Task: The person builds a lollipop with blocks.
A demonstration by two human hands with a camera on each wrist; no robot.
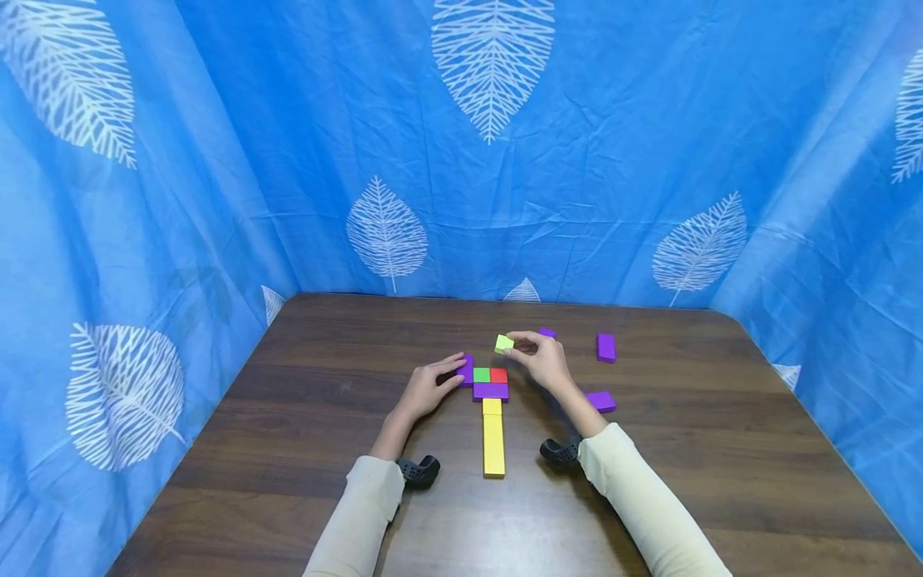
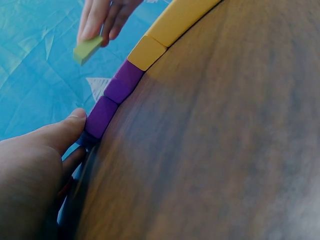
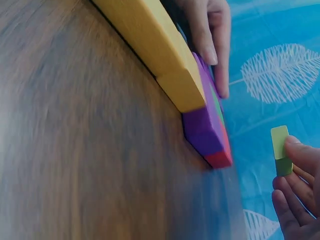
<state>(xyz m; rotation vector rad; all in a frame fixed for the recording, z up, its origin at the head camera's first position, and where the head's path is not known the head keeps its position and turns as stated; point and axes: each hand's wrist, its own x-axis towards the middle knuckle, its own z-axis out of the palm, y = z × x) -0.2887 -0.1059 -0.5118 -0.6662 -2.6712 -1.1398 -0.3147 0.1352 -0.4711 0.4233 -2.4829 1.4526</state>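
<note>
On the table, a green block point(image 1: 481, 375) and a red block point(image 1: 498, 375) lie side by side against a crosswise purple block point(image 1: 490, 392). Yellow blocks point(image 1: 493, 445) run from it toward the person. Along the green block's left side lies another purple block point(image 1: 467, 370); my left hand point(image 1: 425, 390) holds it, thumb at the near end and fingers toward the far end. Between thumb and fingers, my right hand point(image 1: 546, 365) pinches a yellow-green block point(image 1: 504, 344), raised above the table beyond the red block. The right wrist view also shows this yellow-green block point(image 3: 281, 149) apart from the others.
Loose purple blocks lie to the right: one point(image 1: 606, 348) farther back, one point(image 1: 601, 401) beside the right forearm, one point(image 1: 548, 332) partly hidden behind the right hand. A blue curtain point(image 1: 461, 224) with white leaf prints surrounds the brown wooden table point(image 1: 324, 361).
</note>
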